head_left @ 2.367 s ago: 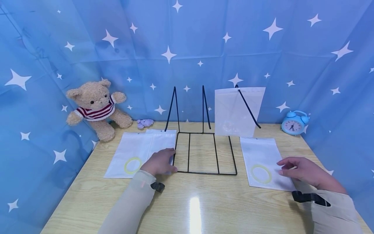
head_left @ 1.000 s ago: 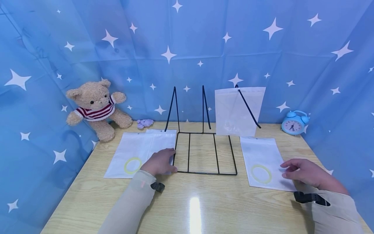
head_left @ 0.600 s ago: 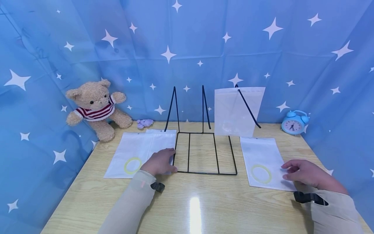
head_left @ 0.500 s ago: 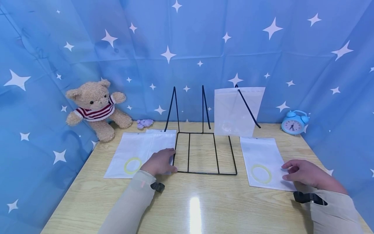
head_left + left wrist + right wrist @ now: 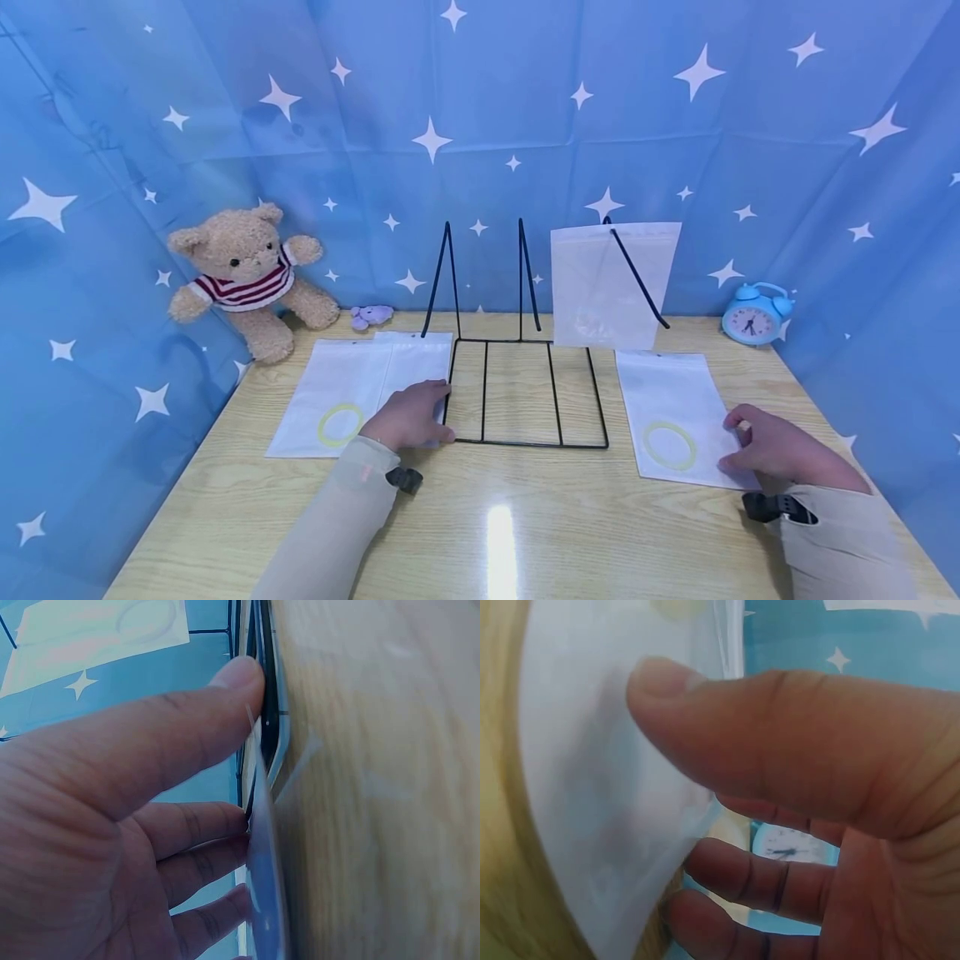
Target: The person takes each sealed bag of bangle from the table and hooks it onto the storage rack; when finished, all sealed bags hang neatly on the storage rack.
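White pouch (image 5: 663, 387) lying right of the rack (image 5: 555, 392): probably light, limp and slippery (best pinched by an edge). There the right hand (image 5: 780, 446) keeps thumb and fingers apart; the left hand (image 5: 408, 417) spreads its own against the rack.

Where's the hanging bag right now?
In the head view, the hanging bag is right of centre, on the rightmost prong of the black wire rack, left of the blue alarm clock.
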`<state>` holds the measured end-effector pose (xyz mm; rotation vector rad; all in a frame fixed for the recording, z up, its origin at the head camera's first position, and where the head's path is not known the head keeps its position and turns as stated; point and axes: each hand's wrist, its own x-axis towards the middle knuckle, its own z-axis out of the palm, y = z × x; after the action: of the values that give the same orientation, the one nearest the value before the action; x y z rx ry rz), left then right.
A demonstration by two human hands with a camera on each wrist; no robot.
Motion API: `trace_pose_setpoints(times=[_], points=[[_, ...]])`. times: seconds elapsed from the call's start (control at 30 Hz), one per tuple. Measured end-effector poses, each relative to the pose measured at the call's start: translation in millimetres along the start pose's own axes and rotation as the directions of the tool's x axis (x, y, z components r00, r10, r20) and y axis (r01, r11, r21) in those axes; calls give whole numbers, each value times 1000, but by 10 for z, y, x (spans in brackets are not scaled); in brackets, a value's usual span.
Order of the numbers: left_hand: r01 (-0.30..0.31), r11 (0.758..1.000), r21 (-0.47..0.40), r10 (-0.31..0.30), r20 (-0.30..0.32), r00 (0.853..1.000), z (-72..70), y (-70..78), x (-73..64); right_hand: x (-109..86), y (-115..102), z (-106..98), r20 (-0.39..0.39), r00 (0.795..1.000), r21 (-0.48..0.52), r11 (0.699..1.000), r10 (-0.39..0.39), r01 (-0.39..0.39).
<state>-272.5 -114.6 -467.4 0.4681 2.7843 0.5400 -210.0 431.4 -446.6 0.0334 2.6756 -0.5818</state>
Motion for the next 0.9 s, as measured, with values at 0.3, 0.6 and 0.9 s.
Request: trace_pose_setpoints(times=[0.3,0.6,0.9], points=[[7,1000,-11,-7,1,1000,-2,11,-18,39,-17,40,-5,999,-6,999,34,-34],[11,1000,0,-11,7,1000,-22,17,-4,35,-38,47,11,998,0,998,58,-58],[9,1000,-7,-9,8,1000,-27,15,-24,47,-44,48,8,997,7,997,74,-74]])
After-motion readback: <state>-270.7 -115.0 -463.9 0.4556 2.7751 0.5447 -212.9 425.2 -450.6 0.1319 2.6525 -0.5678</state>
